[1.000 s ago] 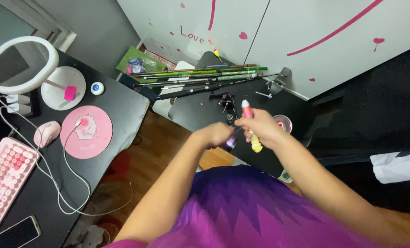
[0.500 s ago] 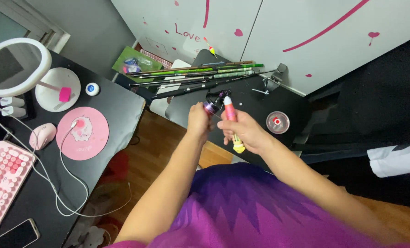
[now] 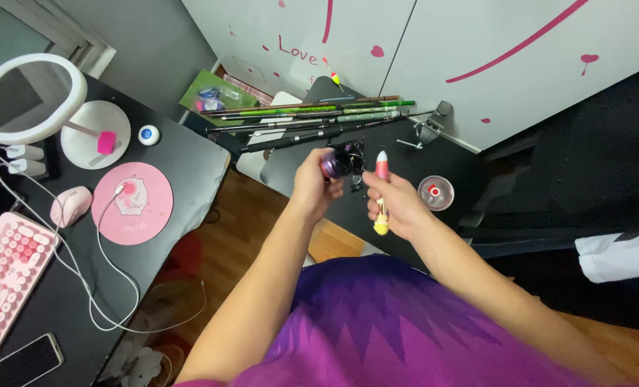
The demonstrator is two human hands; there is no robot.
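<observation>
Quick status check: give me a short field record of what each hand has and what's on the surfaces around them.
left hand: left hand holds a purple-black fishing reel
right hand: right hand grips a pink, white and yellow fishing float, upright
behind hands: bundle of fishing rods lying on the black table; small round tin to the right
left desk: ring light, pink mouse, pink round pad, pink keyboard, phone

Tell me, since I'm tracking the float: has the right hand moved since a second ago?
Yes. The right hand with the float rose slightly toward the fishing rods on the black table.
</observation>
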